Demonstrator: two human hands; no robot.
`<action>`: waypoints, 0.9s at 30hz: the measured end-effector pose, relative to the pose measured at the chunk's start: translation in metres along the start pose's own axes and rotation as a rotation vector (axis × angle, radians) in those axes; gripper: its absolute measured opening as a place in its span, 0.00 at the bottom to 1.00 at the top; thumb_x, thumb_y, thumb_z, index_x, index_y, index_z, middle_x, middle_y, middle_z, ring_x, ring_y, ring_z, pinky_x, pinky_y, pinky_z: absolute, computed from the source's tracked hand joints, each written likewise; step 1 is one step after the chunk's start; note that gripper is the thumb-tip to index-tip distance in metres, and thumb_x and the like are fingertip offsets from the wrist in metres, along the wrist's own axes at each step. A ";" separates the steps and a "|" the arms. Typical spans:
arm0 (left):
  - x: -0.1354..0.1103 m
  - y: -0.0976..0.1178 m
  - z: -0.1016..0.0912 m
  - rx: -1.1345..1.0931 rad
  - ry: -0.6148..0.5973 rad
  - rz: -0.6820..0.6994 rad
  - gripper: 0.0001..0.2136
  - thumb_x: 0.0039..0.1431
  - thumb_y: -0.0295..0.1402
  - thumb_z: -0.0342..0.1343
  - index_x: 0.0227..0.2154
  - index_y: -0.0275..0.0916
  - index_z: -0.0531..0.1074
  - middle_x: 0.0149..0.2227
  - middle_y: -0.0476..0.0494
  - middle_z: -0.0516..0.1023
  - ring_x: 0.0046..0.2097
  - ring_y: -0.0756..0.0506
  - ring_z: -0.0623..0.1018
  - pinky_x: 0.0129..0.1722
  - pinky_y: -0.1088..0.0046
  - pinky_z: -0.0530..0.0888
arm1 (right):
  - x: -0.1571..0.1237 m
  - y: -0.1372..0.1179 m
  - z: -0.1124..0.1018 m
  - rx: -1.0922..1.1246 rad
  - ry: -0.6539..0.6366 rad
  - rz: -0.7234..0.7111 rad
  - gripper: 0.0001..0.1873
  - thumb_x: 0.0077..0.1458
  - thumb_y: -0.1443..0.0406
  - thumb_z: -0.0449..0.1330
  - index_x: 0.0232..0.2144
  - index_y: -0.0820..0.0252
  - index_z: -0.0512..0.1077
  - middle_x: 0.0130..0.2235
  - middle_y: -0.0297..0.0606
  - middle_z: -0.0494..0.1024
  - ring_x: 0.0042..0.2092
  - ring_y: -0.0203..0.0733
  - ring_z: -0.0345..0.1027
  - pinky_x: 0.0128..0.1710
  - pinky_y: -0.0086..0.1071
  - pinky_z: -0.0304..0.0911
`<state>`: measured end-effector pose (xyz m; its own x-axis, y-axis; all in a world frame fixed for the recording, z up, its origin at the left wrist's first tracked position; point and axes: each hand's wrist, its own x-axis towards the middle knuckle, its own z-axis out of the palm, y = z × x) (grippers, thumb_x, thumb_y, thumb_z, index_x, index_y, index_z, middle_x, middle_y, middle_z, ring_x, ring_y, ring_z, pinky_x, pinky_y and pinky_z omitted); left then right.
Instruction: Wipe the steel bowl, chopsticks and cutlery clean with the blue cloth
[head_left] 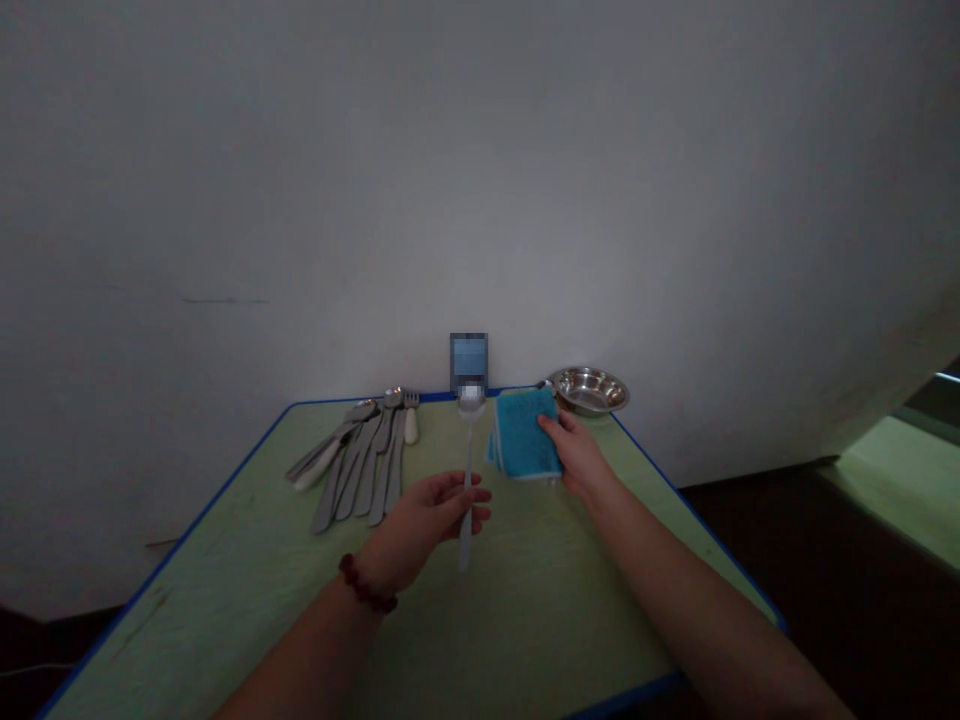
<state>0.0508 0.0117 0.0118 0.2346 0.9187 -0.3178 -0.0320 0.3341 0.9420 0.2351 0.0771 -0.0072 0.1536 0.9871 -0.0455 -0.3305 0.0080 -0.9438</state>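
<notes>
My left hand (431, 515) is closed around the handle of a metal spoon (469, 440), held upright above the green table (247, 590) with its bowl pointing away from me. A bead bracelet sits on that wrist. My right hand (576, 452) grips the right edge of a folded blue cloth (523, 435) that lies just right of the spoon. The spoon and the cloth are close together but apart.
Several pieces of metal cutlery (360, 460) lie in a fan at the far left of the table. A steel bowl (589, 389) stands at the far right corner. A small blurred box (469, 360) leans against the white wall. The table has a blue rim.
</notes>
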 end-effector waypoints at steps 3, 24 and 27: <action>0.000 -0.002 0.001 -0.006 -0.006 -0.013 0.16 0.45 0.30 0.56 0.39 0.34 0.66 0.36 0.39 0.75 0.31 0.49 0.75 0.35 0.71 0.70 | 0.002 0.009 -0.006 -0.086 0.053 -0.103 0.13 0.37 0.60 0.60 0.29 0.58 0.66 0.25 0.30 0.72 0.25 0.34 0.66 0.27 0.31 0.64; 0.000 -0.017 0.014 0.138 -0.149 -0.082 0.16 0.45 0.35 0.55 0.38 0.36 0.64 0.37 0.41 0.74 0.29 0.51 0.74 0.26 0.77 0.65 | -0.009 0.020 -0.018 -1.135 -0.073 -0.993 0.18 0.48 0.69 0.51 0.43 0.55 0.68 0.32 0.38 0.65 0.35 0.38 0.61 0.37 0.33 0.62; 0.001 -0.019 0.014 0.121 -0.162 -0.076 0.17 0.45 0.35 0.55 0.39 0.36 0.63 0.37 0.40 0.74 0.29 0.51 0.74 0.26 0.76 0.66 | -0.009 0.020 -0.019 -1.165 -0.087 -1.002 0.19 0.48 0.69 0.51 0.44 0.54 0.67 0.33 0.38 0.65 0.36 0.38 0.60 0.39 0.33 0.61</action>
<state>0.0653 0.0029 -0.0045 0.3854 0.8427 -0.3759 0.1067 0.3639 0.9253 0.2449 0.0655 -0.0320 -0.2057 0.6592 0.7233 0.7664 0.5681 -0.2998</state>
